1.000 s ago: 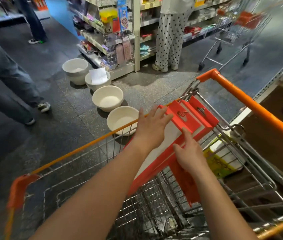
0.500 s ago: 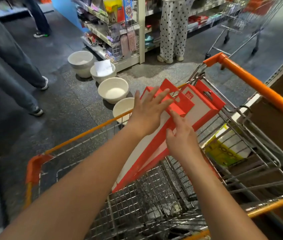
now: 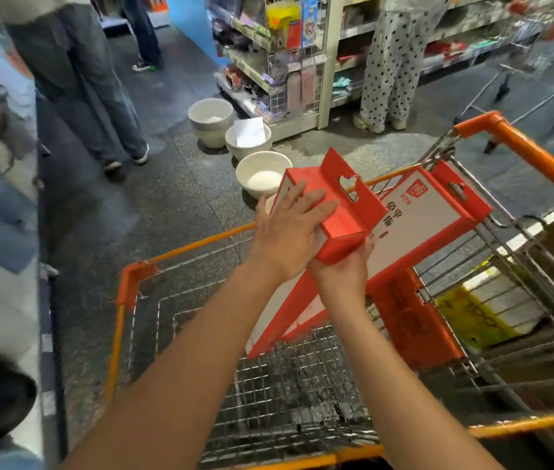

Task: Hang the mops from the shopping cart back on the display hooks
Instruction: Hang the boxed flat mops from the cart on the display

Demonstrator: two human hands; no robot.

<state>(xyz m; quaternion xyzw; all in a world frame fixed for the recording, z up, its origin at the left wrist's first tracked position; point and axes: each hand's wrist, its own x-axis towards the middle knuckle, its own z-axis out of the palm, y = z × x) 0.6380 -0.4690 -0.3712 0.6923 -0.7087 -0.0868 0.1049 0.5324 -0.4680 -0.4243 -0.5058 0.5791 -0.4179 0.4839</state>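
A long red-and-white boxed mop (image 3: 343, 212) is tilted up out of the wire shopping cart (image 3: 133, 279), its hang tab with a cut-out hole pointing away from me. My left hand (image 3: 289, 232) lies flat on the box's top face with straight fingers. My right hand (image 3: 343, 269) holds the box from below, fingers curled round its near edge. A second boxed mop (image 3: 431, 212) leans against the cart's right side. A third red box (image 3: 407, 327) stands lower in the basket.
The cart's orange handle (image 3: 533, 154) rises at right. White basins (image 3: 262, 174) sit on the floor ahead, by a shelf end (image 3: 289, 62). People stand at left (image 3: 92, 83) and by the shelves (image 3: 390, 62). Another cart (image 3: 533, 56) is far right. A yellow pack (image 3: 472, 320) lies beside the cart.
Both hands have lifted the top mop box up and to the left, away from the other boxes. The right hand has shifted from its top face to underneath it.
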